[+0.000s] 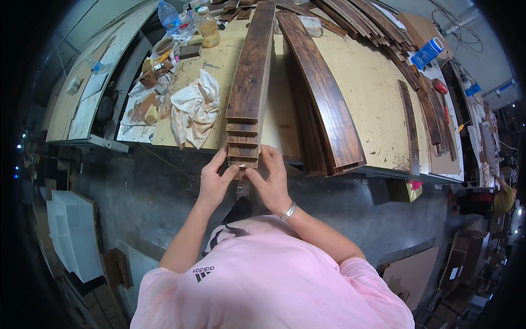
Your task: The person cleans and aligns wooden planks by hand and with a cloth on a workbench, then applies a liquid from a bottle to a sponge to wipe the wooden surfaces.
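A long stack of dark brown wooden planks runs away from me across the table, its near ends stepped like stairs. At the lowest visible steps, my left hand grips the left edge of a plank end, thumb on the front. My right hand, below a silver bracelet, grips the same plank end from the right. The two thumbs almost meet, and a small white spot shows between them. The fingertips under the wood are hidden. To the right leans a second stack of glossy dark planks, apart from my hands.
A crumpled stained cloth lies left of the stack. Beyond it stand a jar of yellowish liquid and a plastic water bottle. More planks, a narrow strip and a blue bottle are at the right.
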A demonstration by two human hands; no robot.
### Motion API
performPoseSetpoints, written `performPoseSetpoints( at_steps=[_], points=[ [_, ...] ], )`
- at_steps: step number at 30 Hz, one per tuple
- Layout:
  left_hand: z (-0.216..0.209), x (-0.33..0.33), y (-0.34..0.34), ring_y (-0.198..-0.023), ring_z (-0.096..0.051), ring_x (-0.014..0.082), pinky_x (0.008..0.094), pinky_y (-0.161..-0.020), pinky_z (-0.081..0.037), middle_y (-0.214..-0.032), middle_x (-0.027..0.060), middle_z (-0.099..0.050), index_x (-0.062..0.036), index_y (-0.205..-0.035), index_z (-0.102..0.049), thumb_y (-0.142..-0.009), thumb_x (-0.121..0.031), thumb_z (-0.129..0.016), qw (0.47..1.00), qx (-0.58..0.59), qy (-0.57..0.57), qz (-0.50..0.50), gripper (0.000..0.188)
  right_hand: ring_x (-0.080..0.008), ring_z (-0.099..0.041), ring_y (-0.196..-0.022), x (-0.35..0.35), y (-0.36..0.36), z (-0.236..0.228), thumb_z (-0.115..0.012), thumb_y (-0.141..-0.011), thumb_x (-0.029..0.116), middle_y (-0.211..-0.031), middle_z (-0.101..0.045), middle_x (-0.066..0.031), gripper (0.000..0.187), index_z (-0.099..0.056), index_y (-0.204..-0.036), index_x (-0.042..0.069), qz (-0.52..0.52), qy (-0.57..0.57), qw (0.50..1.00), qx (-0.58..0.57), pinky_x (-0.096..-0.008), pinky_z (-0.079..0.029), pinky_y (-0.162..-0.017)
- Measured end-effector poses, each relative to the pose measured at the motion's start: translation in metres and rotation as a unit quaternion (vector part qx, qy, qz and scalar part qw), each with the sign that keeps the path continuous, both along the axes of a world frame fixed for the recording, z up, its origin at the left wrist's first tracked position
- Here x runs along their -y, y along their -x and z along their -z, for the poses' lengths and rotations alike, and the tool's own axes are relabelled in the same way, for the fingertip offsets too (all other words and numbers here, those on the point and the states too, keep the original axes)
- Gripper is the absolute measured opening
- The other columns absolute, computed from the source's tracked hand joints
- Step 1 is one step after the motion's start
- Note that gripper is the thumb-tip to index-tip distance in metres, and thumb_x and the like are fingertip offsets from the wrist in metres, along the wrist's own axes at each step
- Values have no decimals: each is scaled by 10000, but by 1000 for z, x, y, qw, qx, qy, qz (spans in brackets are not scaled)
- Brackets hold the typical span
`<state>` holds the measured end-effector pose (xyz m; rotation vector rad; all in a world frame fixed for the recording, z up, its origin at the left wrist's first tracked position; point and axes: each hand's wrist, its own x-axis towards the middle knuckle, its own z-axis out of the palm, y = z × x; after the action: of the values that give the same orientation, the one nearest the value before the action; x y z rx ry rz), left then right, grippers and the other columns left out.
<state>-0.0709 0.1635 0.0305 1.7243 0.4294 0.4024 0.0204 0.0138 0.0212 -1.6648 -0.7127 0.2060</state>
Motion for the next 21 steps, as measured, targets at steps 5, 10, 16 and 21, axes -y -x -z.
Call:
performPoseSetpoints(
  at_steps=[5, 10, 16, 21],
  points=[
    [4, 15, 8, -1114, -562, 136, 278, -953, -473, -1281, 85, -607, 48, -1412, -478, -977, -103, -616, 994, 38, 102, 14, 481, -398, -452, -1212, 4, 8, 8, -689, -892, 262, -1291, -478, -255, 647, -463, -1351, -135, -23, 56, 996, 58, -416, -361, -1070],
    [10, 18, -4, -912, -608, 87, 254, -797, -527, -1097, 78, -672, 13, -1337, -564, -964, -101, -625, 998, 26, 27, -49, 395, -377, -532, -1049, -3, 10, 11, -688, -902, 259, -1137, -548, -215, 529, -563, -1253, -116, 27, 21, 996, 82, -410, -455, -930],
    [8, 11, -6, -1103, -584, 143, 283, -981, -459, -1309, 129, -605, 39, -1390, -505, -959, -51, -613, 999, 4, 33, -35, 454, -310, -578, -1021, -6, 6, 20, -650, -935, 241, -1123, -581, -164, 400, -619, -1246, -9, 43, 9, 998, 36, -379, -468, -909],
    [9, 5, 3, -1172, -540, 130, 269, -1023, -420, -1368, 102, -556, 73, -1434, -437, -972, -42, -588, 999, 27, 41, 17, 500, -366, -525, -1131, -7, 15, 21, -666, -919, 244, -1185, -546, -226, 562, -511, -1313, -126, 43, -2, 997, 61, -398, -420, -996]
  ],
)
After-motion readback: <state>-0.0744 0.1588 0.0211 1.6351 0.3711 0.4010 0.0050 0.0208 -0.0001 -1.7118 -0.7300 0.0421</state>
